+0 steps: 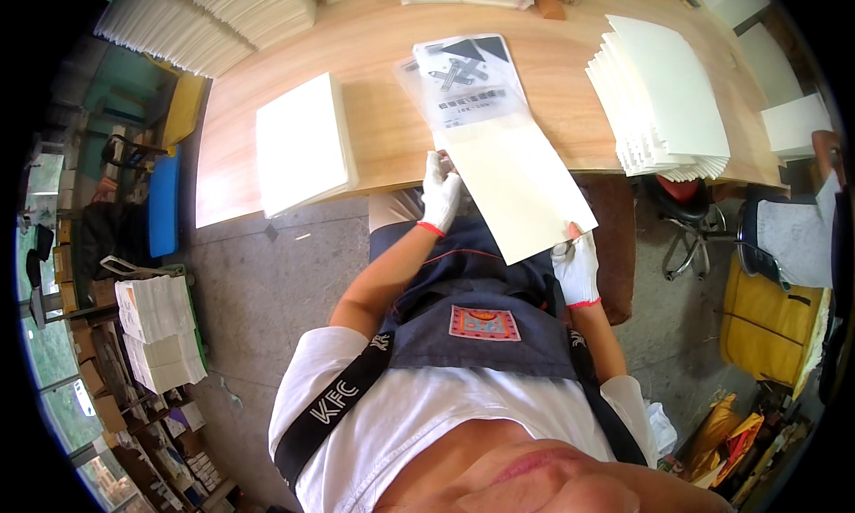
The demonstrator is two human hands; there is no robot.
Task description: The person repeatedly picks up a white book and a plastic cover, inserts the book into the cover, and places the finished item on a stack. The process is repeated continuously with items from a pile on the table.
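A cream paper pad (521, 188) reaches over the table's near edge toward me. Its far end meets a clear plastic bag (465, 81) printed with dark pencil shapes; how far it lies inside the bag I cannot tell. My left hand (441, 192), in a white glove with a red cuff and bare fingertips, is closed on the bag's near left corner. My right hand (577, 264), gloved the same way, pinches the pad's near right corner, thumb on top. Part of another clear bag (409, 78) shows under the printed one.
A stack of white paper (303, 143) lies left on the wooden table (378, 112). Fanned cream pads (663, 99) are piled at the right. Tall paper stacks (214, 19) stand at the far left. A wheeled stool (686, 215) is below the right edge.
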